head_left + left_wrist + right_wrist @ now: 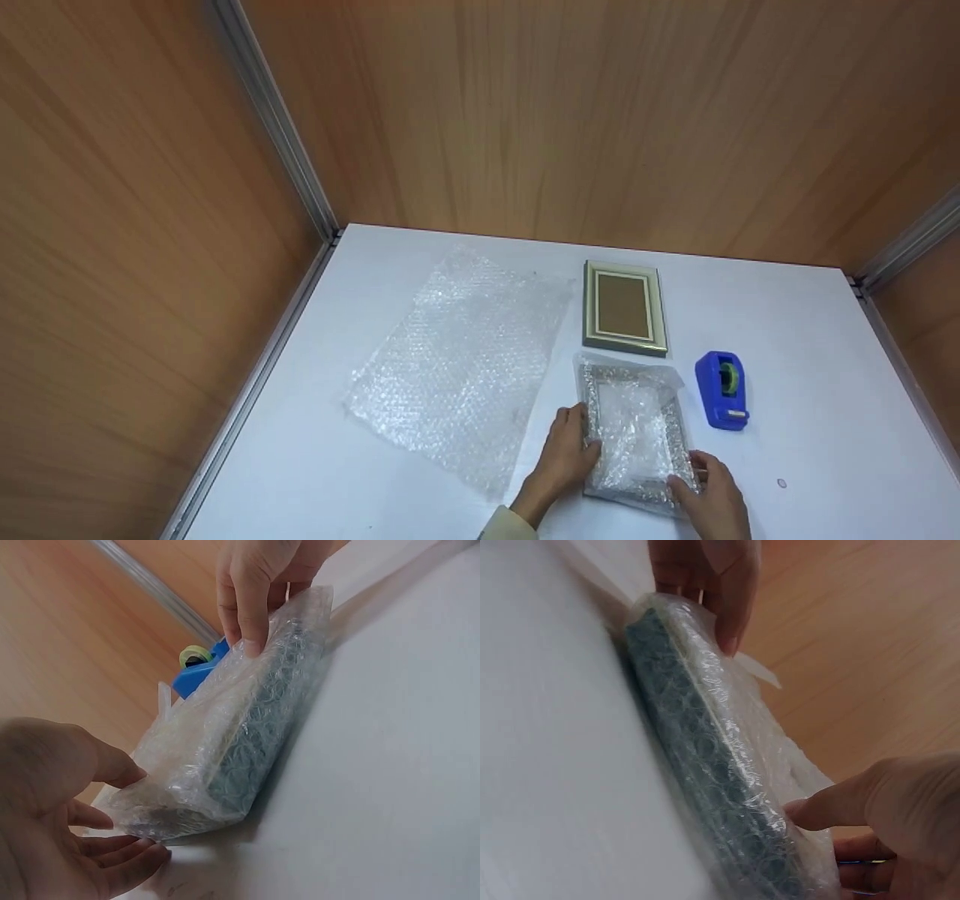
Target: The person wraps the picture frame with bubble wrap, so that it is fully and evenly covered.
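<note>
A picture frame in bubble wrap [636, 435] lies on the white table in front of me, its silvery border showing through the plastic. My left hand [564, 454] grips its left edge, thumb on top and fingers along the side. At the lower right corner, my right hand [711, 495] holds the edge between thumb and fingers. The left wrist view shows the bubble-wrapped frame [244, 735] from its near side, with the right hand [259, 585] beyond. In the right wrist view, plastic covers the dark side of the frame [697, 742].
Flat on the table [300, 450] to the left is a large bubble wrap sheet [469, 360]. An unwrapped gold-edged picture frame [624, 307] lies behind the wrapped one. A blue tape dispenser [722, 390] stands to the right. Wood panels [525, 120] enclose the table.
</note>
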{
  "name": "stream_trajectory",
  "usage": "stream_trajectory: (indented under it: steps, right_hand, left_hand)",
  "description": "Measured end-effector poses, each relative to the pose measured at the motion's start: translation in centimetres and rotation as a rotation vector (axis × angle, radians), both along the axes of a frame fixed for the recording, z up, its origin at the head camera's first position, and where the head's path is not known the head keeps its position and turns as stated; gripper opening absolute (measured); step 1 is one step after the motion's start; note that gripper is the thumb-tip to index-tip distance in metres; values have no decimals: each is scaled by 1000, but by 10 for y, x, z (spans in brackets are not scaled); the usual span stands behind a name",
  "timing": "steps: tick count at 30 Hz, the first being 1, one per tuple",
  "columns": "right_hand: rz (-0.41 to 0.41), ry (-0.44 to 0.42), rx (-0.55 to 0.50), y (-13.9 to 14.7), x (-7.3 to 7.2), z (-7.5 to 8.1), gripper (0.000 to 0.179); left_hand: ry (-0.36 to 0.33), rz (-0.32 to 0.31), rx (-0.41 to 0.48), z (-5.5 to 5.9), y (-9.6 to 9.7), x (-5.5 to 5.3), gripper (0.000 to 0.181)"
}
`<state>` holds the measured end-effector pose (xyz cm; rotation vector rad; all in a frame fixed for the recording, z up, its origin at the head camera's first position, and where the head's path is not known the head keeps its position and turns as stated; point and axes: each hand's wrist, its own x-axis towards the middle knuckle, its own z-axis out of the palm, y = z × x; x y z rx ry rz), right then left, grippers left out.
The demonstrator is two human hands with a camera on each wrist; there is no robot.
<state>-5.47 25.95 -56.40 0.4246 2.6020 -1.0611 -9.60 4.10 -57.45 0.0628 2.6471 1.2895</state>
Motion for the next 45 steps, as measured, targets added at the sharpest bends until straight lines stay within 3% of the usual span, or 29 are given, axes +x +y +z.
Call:
stream_trajectory:
  steps: [8, 14, 21, 31, 40, 45]
  right_hand:
    - [11, -16, 39, 2, -10, 14, 70]
    - [20, 55, 92, 2, -19, 24, 68]
    - [39, 172, 80, -1, -39, 40, 64]
    - [43, 385, -10, -7, -86, 59, 56]
    - [25, 388, -104, -12, -129, 49, 49]
    - [35, 322, -112, -9, -150, 38, 50]
  left_hand:
    - [-15, -15, 24, 8, -7, -5, 62]
    - [-52, 15, 39, 17, -13, -17, 65]
    - [-29, 61, 35, 32, -23, -47, 62]
    - [31, 85, 34, 46, -31, -98, 49]
    - [43, 35, 11, 40, -22, -122, 40]
    - [25, 9, 0, 40, -16, -131, 39]
